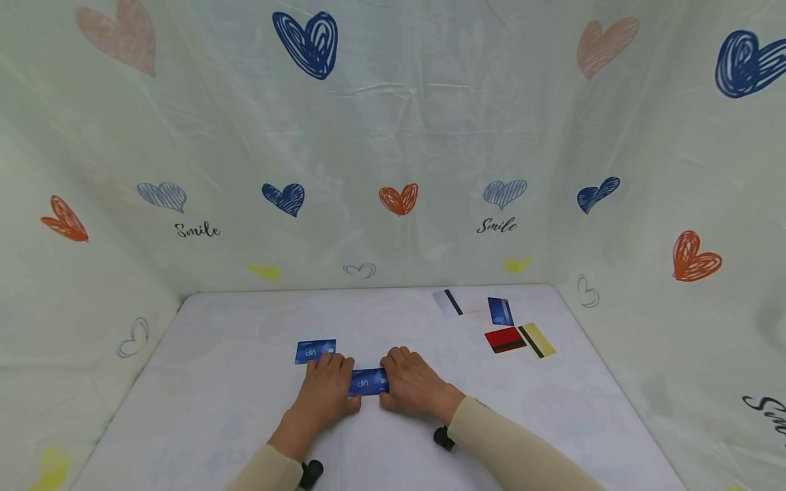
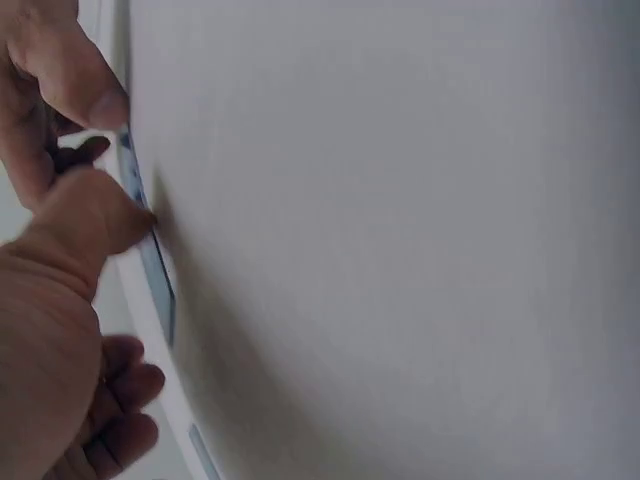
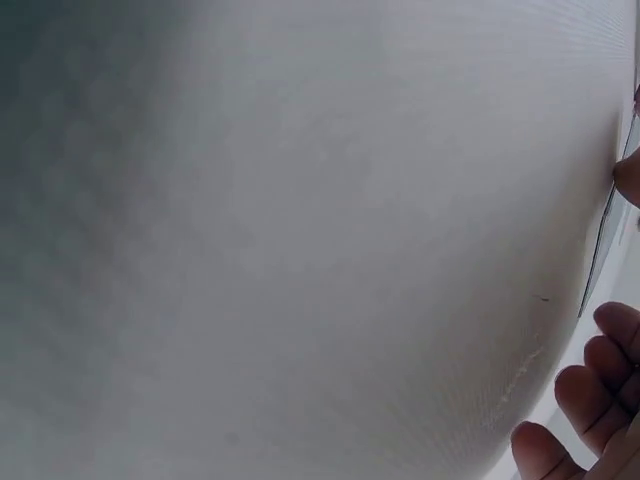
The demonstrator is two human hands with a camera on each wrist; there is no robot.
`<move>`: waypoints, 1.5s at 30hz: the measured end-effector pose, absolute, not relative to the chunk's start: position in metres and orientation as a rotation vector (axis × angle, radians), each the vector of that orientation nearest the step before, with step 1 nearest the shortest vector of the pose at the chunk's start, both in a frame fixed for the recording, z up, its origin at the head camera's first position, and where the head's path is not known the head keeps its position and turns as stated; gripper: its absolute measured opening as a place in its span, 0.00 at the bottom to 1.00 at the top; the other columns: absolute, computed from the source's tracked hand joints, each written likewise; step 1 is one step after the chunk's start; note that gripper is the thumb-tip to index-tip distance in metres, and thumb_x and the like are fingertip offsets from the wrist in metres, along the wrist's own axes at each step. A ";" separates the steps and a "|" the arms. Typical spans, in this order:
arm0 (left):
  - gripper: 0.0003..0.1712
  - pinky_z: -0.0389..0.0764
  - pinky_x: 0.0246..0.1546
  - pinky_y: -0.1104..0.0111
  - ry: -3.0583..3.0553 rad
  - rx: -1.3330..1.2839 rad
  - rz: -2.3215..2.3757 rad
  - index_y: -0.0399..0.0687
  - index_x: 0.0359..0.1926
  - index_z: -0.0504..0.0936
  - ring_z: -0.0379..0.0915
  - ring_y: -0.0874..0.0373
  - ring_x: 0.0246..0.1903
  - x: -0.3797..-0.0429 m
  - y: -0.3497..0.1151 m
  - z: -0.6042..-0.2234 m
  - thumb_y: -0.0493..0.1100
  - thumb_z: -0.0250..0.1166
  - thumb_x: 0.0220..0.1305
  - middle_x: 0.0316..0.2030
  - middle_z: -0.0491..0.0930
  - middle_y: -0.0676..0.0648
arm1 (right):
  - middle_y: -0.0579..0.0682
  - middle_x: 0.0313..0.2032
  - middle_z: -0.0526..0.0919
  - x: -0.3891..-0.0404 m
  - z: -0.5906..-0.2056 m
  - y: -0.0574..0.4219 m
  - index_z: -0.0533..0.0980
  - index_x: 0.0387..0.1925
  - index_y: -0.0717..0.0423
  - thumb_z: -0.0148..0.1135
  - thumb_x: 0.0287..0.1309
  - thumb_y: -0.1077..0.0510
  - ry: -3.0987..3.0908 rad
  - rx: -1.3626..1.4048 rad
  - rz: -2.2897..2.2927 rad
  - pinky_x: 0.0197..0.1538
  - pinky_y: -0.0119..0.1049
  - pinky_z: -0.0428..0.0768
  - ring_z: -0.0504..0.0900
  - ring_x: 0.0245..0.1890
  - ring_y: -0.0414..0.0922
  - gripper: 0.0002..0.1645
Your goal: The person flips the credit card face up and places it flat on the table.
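A blue card marked VIP (image 1: 369, 383) is stretched between both hands low over the white table, its lettering upside down in the head view. My left hand (image 1: 327, 387) pinches its left end, thumb on the near edge and fingers at the far edge. On the right end my right hand (image 1: 416, 383) has a similar pinch. In the left wrist view the blue card (image 2: 160, 285) shows nearly edge-on beside the left thumb. Just beyond the left hand lies a second blue VIP card (image 1: 310, 350), partly covered by the fingers.
At the back right lie a silvery-white card (image 1: 445, 304), another blue card (image 1: 499, 311), a red card (image 1: 505, 339) and a gold card (image 1: 540, 338). A pale curtain printed with hearts (image 1: 399, 136) hangs behind and beside the white table (image 1: 215, 409).
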State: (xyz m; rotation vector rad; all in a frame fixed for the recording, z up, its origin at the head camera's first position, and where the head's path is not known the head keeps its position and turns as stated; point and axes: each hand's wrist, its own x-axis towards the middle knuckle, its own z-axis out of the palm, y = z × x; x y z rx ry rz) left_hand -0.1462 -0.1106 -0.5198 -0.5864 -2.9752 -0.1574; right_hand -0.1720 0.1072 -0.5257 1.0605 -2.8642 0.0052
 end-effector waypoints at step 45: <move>0.60 0.61 0.76 0.40 -3.287 -0.603 -0.381 0.26 0.72 0.70 0.59 0.33 0.77 -0.100 -0.185 -0.515 0.69 0.75 0.56 0.75 0.65 0.28 | 0.43 0.80 0.63 -0.141 -0.515 0.033 0.63 0.80 0.49 0.51 0.76 0.33 -2.952 1.392 -0.136 0.78 0.50 0.66 0.60 0.81 0.43 0.42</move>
